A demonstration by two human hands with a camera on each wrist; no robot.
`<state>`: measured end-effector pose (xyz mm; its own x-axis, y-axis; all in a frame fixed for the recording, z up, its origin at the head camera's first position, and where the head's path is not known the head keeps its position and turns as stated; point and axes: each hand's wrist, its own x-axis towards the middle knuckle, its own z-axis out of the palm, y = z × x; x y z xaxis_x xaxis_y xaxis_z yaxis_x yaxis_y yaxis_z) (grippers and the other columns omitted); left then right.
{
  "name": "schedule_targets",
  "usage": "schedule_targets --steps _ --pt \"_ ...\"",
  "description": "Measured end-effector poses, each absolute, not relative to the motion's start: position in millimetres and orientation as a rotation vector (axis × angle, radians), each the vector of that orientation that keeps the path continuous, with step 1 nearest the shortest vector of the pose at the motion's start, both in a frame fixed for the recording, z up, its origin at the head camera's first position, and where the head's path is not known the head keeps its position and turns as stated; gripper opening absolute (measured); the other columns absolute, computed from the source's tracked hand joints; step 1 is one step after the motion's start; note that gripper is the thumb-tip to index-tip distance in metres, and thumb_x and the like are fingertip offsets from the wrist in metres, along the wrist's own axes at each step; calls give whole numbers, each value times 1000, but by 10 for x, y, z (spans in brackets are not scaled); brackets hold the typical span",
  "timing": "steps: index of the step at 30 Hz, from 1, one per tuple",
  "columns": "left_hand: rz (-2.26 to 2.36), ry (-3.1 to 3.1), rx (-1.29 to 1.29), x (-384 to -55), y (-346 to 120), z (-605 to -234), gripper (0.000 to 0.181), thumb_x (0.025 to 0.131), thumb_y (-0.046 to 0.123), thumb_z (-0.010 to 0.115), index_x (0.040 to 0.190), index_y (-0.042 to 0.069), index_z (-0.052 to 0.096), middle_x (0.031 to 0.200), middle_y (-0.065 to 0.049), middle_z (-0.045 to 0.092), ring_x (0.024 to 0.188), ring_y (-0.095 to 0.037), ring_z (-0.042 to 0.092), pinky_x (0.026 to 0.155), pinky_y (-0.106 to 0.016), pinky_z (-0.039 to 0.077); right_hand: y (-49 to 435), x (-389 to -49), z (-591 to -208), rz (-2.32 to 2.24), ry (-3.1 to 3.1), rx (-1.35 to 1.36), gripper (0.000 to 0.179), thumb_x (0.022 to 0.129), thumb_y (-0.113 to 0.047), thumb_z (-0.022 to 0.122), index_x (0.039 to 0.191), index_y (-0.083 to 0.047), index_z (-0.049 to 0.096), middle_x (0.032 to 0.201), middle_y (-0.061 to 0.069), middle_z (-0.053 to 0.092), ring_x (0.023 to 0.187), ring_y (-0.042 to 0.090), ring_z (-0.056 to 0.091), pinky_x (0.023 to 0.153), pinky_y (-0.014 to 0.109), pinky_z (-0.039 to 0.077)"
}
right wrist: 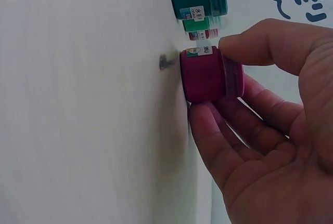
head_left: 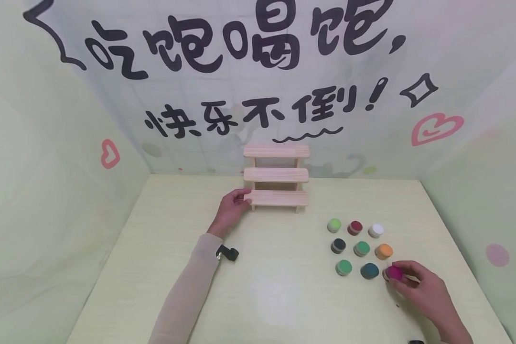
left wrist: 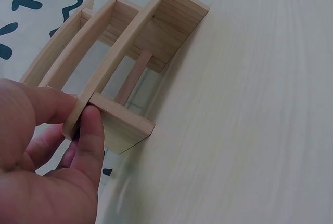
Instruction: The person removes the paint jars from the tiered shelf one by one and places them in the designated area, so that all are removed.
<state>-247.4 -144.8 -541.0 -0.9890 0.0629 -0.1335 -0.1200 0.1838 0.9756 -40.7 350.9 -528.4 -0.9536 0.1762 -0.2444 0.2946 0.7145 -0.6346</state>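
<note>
A three-tier wooden shelf stand stands at the back of the table, against the printed backdrop. My left hand pinches the left end of its lowest board, thumb below and fingers above, as the left wrist view shows. At the right, my right hand holds a magenta paint jar between thumb and fingers. That jar is upright at the front right corner of a group of paint jars. A teal jar stands just left of it, and an orange jar behind it.
Other small jars stand in rows: light green, dark red, white, black, and two green, one at the front left. Cloth walls with writing and hearts enclose the pale wooden table.
</note>
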Motion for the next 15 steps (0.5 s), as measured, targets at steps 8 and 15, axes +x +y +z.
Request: schedule_targets --steps 8,15 --pt "1924 2308 -37 -2482 -1447 -5421 37 97 21 76 134 20 71 138 -8 61 133 -27 60 118 -45 49 3515 -344 -5236 -1125 2762 354 61 90 -31 86 138 -1 62 134 27 67 88 -21 55 75 9 59" --pt "1937 2309 -31 -2463 -1459 -5431 36 97 21 76 133 19 71 135 -8 63 128 -26 63 113 -45 52 3555 -342 -5102 -1160 2797 418 60 97 -42 77 141 -5 60 135 21 68 86 -23 55 69 16 59"
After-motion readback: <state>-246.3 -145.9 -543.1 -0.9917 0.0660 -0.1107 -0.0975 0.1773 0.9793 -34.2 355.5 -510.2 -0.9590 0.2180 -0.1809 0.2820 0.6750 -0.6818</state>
